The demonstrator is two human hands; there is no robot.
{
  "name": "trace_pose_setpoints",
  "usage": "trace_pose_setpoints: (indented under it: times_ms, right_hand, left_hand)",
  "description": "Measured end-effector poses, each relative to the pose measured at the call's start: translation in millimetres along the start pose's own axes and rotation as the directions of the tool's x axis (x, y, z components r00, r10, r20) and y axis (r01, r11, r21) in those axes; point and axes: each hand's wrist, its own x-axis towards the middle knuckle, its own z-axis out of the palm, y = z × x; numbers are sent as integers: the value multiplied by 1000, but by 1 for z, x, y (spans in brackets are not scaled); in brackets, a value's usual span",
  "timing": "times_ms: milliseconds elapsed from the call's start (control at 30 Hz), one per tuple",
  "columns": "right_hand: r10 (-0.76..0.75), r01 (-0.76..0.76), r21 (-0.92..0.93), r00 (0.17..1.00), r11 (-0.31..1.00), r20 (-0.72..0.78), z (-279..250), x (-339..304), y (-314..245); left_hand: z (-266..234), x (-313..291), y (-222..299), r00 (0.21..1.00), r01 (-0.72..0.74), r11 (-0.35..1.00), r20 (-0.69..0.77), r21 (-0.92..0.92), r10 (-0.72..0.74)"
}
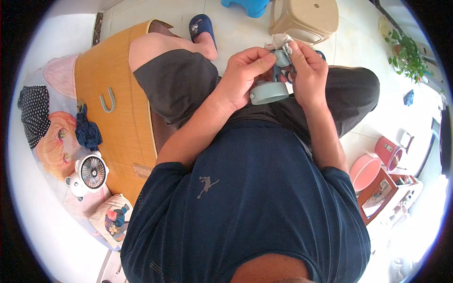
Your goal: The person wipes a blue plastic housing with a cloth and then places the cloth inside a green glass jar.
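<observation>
grey-green lid (270, 93) | left hand (245, 73) pinching its upper part (282, 59) | right hand (307, 70) pinching crumpled whitish cloth (281, 40)

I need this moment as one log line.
left hand: holds round grey-green plastic lid | right hand: pinches crumpled whitish cloth or tissue against lid's upper part | nearby: U-shaped grey-green piece on tan mat

Round grey-green lid (270, 93), held up, whitish cloth (281, 40) (crumpled) at far end
</observation>
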Motion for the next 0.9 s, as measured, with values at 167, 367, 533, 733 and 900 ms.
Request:
trace_pose_setpoints:
  times_ms: [167, 367, 533, 733, 900]
  right_hand:
    - [-97, 0, 382, 967, 924, 236, -1, -4, 8]
    - [-152, 78, 296, 960, 952, 236, -10, -4, 6]
    - [-138, 112, 187, 982, 976, 130, -1, -3, 0]
    - [-13, -184, 629, 955, 756, 296, -3, -1, -5]
    - [-40, -67, 563, 984, 824, 175, 4, -9, 1]
  left_hand:
    - [0, -2, 10, 1000, 21, 995, -6, -93, -22]
    - [6, -4, 6, 1000, 12, 999, 2, -53, -11]
    - [10, -4, 2, 1000, -2, 999, -22, -35, 2]
    - [14, -4, 3, 997, -32, 999, -65, -30, 30]
    - [16, -3, 10, 992, -38, 999, -119, 9, 38]
